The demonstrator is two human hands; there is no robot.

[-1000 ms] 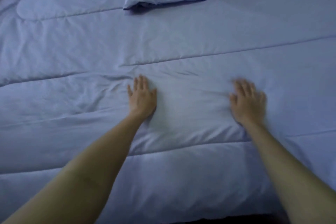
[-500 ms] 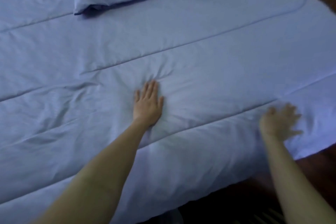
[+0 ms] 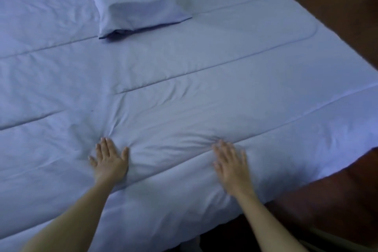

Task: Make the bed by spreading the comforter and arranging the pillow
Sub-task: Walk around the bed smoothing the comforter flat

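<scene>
Hands lie flat and spread on the blue comforter (image 3: 204, 92): left hand (image 3: 109, 160), right hand (image 3: 232, 164), gripping nothing; pillow (image 3: 135, 0) rests beyond.

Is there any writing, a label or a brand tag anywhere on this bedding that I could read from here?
None: no word, number, label or sign shows.
The comforter is plain blue with stitched lines only.
The pillow shows no tag or print.
The left hand and right hand, flat on the comforter, carry nothing written.
</scene>
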